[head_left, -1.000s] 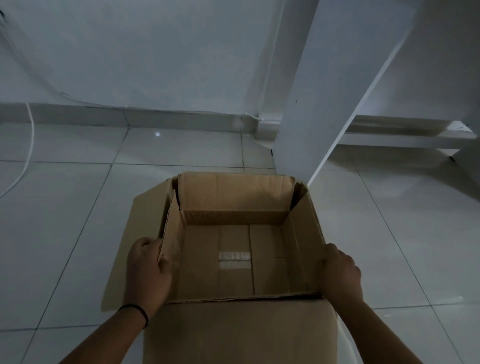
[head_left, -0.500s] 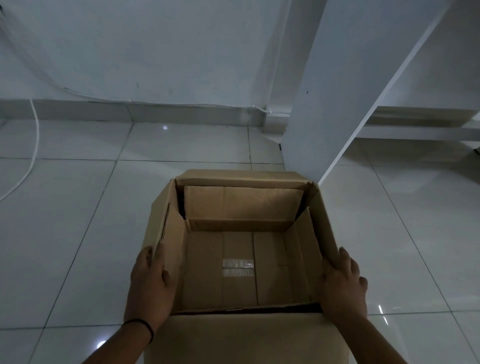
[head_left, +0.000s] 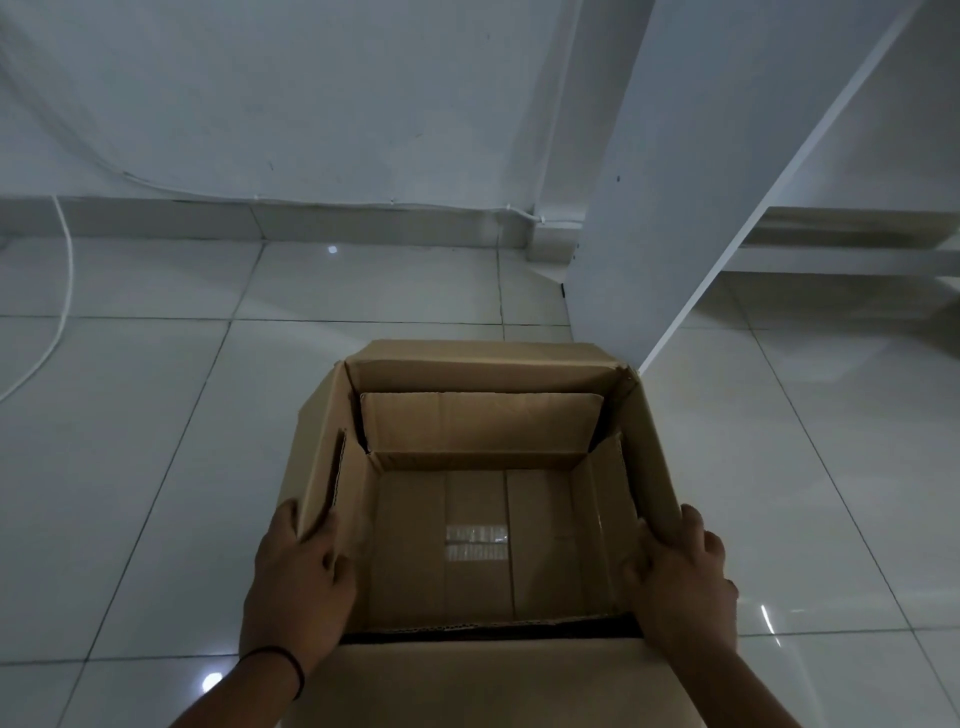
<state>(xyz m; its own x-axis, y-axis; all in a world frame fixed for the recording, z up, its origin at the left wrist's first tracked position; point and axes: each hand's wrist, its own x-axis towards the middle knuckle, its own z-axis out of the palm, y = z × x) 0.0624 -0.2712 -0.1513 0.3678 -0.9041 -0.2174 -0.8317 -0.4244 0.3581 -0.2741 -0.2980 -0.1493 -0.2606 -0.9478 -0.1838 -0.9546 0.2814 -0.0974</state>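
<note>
An open brown cardboard box (head_left: 483, 545) stands on the white tiled floor in front of me, with nothing inside but a strip of tape on its bottom. My left hand (head_left: 296, 577) grips the box's left wall, thumb inside and fingers outside. My right hand (head_left: 680, 577) grips the right wall the same way. The left, right and far flaps are folded down against the outside of the box. The near flap (head_left: 498, 680) hangs toward me.
A white slanted panel (head_left: 675, 197) with shelves (head_left: 852, 244) behind it stands close behind the box's far right corner. A white cable (head_left: 57, 312) lies on the floor at far left. The wall and skirting run across the back.
The left side flap, spread outward a second ago, now lies folded down against the box's side. Both hands shifted from the flaps to the box walls.
</note>
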